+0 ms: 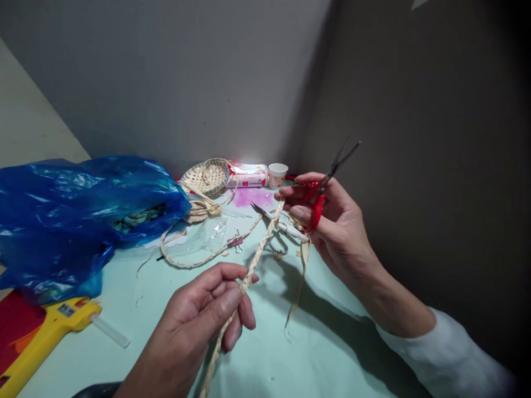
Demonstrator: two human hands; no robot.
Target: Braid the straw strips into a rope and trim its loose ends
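Note:
My left hand [207, 312] pinches a pale braided straw cord [259, 251] between thumb and fingers near the table's front. The cord runs up and right to my right hand [327, 226], which grips its far end. That same hand holds red-handled scissors [319, 193], blades pointing up and right, slightly apart. A loose straw strip [301, 282] hangs down from the right hand's end of the cord.
A blue plastic bag [78, 215] fills the left. A yellow glue gun [45, 331] lies at the front left. A small woven basket [206, 177], coiled braid [199, 210], binder clip [235, 241], paper cup [277, 174], a pack [249, 176] and a second pair of scissors [282, 225] sit on the pale green table [332, 354] by the wall.

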